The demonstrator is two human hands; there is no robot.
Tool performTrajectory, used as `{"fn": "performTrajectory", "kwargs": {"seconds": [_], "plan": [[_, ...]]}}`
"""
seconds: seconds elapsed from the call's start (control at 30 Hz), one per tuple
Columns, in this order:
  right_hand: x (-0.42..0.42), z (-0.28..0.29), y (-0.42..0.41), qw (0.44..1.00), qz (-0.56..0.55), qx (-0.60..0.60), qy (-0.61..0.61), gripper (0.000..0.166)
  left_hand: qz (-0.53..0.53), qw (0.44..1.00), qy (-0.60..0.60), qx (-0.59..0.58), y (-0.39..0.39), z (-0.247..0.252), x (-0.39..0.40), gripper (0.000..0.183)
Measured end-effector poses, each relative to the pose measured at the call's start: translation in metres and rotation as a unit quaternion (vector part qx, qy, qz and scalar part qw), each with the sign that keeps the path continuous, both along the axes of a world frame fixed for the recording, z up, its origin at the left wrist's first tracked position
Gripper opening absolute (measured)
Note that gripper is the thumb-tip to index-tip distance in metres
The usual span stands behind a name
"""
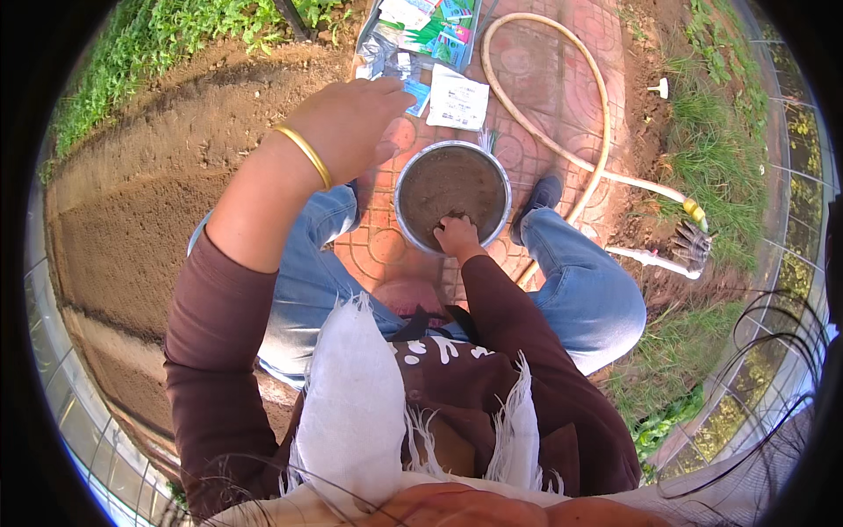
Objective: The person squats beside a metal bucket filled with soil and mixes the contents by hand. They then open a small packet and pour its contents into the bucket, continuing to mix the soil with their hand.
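A round metal basin (397,209) filled with brown soil (454,181) stands on the paving between my feet. My right hand (458,235) is at its near edge, fingers bent and fingertips sunk in the soil, so what they hold is hidden. My left hand (362,125), with a gold-coloured bangle at the wrist, is raised left of the basin, thumb apart from the fingers. Past its fingertips lie a blue packet (416,97) and a white printed packet (459,99); whether the hand touches the blue one I cannot tell.
A tray (469,43) of coloured packets (450,49) sits beyond the basin. A pale hose (596,72) loops over red paving at the right, near a dark glove (691,245) and a white pipe (658,261). Tilled soil (132,244) lies left; grass (711,158) grows right.
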State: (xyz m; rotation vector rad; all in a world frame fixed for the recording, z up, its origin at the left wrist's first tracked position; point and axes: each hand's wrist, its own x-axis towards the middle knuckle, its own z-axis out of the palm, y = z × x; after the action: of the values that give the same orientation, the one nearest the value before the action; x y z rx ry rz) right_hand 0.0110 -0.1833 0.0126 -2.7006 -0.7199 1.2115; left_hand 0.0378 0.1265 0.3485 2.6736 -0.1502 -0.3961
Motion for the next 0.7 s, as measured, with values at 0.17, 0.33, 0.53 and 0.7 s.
{"fn": "performTrajectory", "kwargs": {"seconds": [0.17, 0.33, 0.53, 0.7], "plan": [[0.029, -0.02, 0.01, 0.99, -0.085, 0.084, -0.068, 0.044, -0.013, 1.0, -0.023, 0.0, -0.002, -0.005, -0.001, 0.057], [0.052, 0.002, 0.072, 0.992, -0.059, 0.113, -0.014, 0.047, -0.014, 1.0, -0.004, -0.022, -0.001, -0.012, -0.005, 0.064], [0.018, 0.016, 0.043, 0.968, 0.226, 0.065, -0.091, 0.031, -0.017, 0.999, -0.029, -0.01, -0.008, -0.015, -0.001, 0.065], [0.053, -0.011, -0.013, 0.972, 0.04, 0.162, -0.165, 0.017, -0.018, 1.0, -0.024, 0.007, -0.012, -0.01, -0.002, 0.061]]}}
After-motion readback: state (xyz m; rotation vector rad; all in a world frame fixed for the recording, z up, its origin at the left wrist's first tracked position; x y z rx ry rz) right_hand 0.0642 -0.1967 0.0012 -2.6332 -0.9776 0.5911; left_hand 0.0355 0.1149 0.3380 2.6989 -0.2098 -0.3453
